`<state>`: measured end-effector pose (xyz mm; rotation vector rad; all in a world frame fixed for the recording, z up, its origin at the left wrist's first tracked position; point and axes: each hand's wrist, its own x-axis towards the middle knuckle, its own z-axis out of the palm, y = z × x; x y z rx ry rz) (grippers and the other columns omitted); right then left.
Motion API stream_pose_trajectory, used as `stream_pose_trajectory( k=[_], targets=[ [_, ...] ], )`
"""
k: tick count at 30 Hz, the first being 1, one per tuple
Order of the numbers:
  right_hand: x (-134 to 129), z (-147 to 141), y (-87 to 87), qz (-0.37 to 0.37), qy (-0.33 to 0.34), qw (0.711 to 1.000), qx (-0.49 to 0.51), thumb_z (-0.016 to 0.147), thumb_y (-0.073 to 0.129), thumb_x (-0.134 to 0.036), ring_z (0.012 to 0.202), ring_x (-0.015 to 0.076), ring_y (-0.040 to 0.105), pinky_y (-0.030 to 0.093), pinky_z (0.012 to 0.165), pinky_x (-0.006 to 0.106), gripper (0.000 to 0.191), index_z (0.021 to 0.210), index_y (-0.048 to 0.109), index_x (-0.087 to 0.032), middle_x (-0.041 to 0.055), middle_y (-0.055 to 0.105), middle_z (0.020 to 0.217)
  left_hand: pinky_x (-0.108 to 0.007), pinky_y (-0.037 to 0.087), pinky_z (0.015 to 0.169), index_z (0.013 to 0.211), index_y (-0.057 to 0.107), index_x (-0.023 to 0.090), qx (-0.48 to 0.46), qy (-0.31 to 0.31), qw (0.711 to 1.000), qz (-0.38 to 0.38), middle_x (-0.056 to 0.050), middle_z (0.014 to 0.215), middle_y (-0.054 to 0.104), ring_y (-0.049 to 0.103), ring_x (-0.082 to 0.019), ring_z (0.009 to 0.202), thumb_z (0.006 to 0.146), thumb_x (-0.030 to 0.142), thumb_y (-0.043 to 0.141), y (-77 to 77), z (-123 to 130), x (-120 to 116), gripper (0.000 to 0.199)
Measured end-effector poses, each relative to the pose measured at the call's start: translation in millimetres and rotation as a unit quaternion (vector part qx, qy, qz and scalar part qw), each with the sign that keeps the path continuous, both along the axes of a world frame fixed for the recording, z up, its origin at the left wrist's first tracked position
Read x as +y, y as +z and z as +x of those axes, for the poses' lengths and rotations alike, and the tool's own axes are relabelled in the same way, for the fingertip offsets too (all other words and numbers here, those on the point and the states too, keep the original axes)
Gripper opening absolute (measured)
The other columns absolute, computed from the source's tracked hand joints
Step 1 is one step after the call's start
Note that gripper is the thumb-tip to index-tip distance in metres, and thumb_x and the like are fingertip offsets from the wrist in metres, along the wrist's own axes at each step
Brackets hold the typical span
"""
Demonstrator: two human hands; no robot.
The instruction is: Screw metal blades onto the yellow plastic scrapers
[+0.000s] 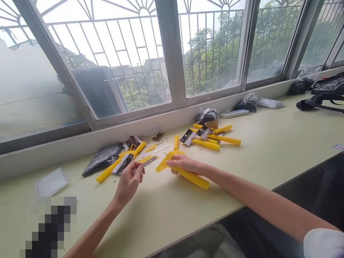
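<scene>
Tabletop (268,143) extends right; hands (184,164) well inside front edge (199,230).

Smooth plastic yellow tool (192,177), metal blade (149,161), glossy plastic dark bag (103,159), smooth tabletop (268,143)

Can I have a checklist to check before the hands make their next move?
1. Left hand grips the thin flat silver metal strip: ok.
2. Right hand holds the long-handled yellow plastic tool: ok.
3. Right hand away from the pile of yellow plastic handles: ok.
4. Loose pale flat strip put away: not ok, it lies beyond the hands.
5. Shiny black plastic bag sealed: cannot tell.
</scene>
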<state>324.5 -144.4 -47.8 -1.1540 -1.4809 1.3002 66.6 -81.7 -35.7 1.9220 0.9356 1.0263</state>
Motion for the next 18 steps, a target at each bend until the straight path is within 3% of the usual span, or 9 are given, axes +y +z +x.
stream_pose_trajectory(
  k=[4,7,10,15,18],
  targets=[
    [-10.7,-13.5,4.2,0.034,0.024,0.999,-0.020,0.089,0.065,-0.055,0.059,0.0099,0.048,0.036,0.060,0.025,0.040,0.097,0.061,-0.015,-0.0033,0.053,0.069,-0.021,0.027,0.048,0.089,0.049,0.021,-0.102,-0.024,0.993,-0.062,0.007,0.064,0.040,0.034,-0.008,0.051,0.094,0.044,0.056,-14.9,21.7,-26.5,0.025],
    [-14.4,-12.5,6.3,0.054,0.020,0.997,-0.054,0.089,0.065,-0.055,0.059,0.0100,0.046,0.034,0.059,0.025,0.040,0.096,0.060,-0.016,-0.0038,0.052,0.068,-0.021,0.025,0.048,0.091,0.047,0.022,-0.097,-0.067,0.987,-0.111,0.007,0.065,0.037,0.030,-0.008,0.051,0.099,0.050,0.047,-23.5,30.6,-37.4,0.029],
    [-15.7,-10.2,7.6,0.067,0.051,0.996,-0.037,0.087,0.067,-0.056,0.060,0.0096,0.045,0.033,0.058,0.026,0.043,0.098,0.061,-0.015,-0.0039,0.049,0.071,-0.022,0.029,0.051,0.091,0.047,0.023,-0.041,-0.060,0.996,-0.060,0.007,0.064,0.043,0.035,-0.010,0.052,0.101,0.048,0.041,-28.9,28.5,-42.3,0.028],
    [-16.3,-12.2,8.9,0.075,0.066,0.994,-0.046,0.091,0.061,-0.060,0.057,0.0092,0.043,0.031,0.056,0.026,0.047,0.103,0.063,-0.014,-0.0050,0.046,0.066,-0.025,0.037,0.059,0.087,0.057,0.022,0.109,-0.033,0.990,0.080,0.002,0.070,0.062,0.049,-0.012,0.059,0.099,0.040,0.050,-24.8,20.3,-41.3,0.022],
    [-16.0,-11.8,6.8,0.062,0.067,0.994,-0.067,0.091,0.061,-0.061,0.056,0.0091,0.042,0.032,0.055,0.025,0.047,0.099,0.062,-0.015,-0.0050,0.047,0.065,-0.026,0.041,0.062,0.081,0.066,0.022,0.116,-0.009,0.987,0.114,-0.001,0.078,0.066,0.054,-0.014,0.067,0.095,0.037,0.057,-20.7,19.6,-39.8,0.022]
  ],
)
